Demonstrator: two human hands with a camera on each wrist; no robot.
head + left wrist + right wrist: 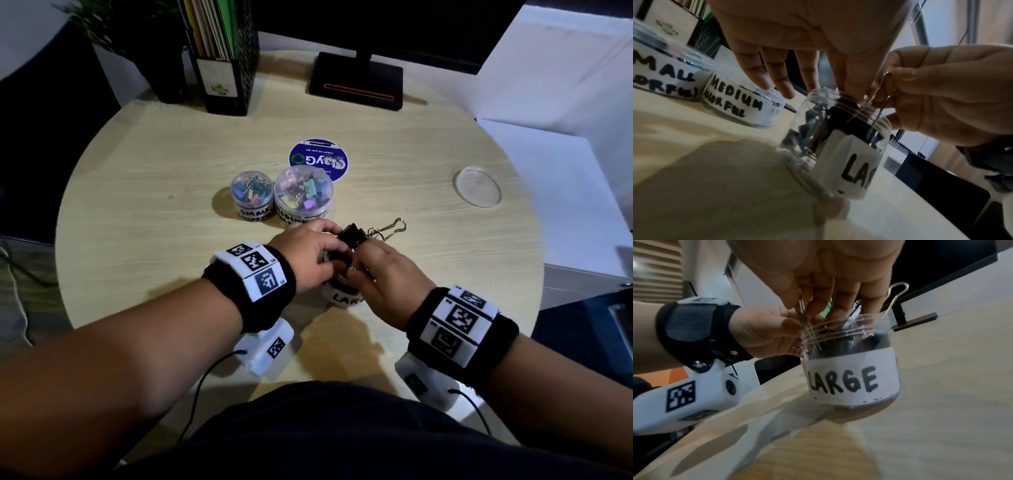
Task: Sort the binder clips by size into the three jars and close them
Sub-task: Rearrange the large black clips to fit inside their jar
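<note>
The clear jar labelled LARGE [342, 298] [851, 164] [853, 382] stands open near the table's front, with dark clips inside. A large black binder clip [352, 234] [844, 113] sticks out of its mouth, its wire handles [394, 226] [898, 292] pointing up. My left hand [337, 250] [849, 91] [777, 331] reaches over the mouth, thumb and forefinger down on the clip, other fingers straight. My right hand [356, 270] [885, 91] [809, 309] pinches wire handles at the rim. Lidded jars marked SMALL [252, 197] [663, 73] and MEDIUM [304, 195] [740, 104] hold coloured clips behind.
A clear loose lid [476, 186] lies at the table's right. A round blue card [318, 159] lies behind the jars. At the back stand a monitor base [356, 82], a black file holder [222, 68] and a plant pot [164, 75].
</note>
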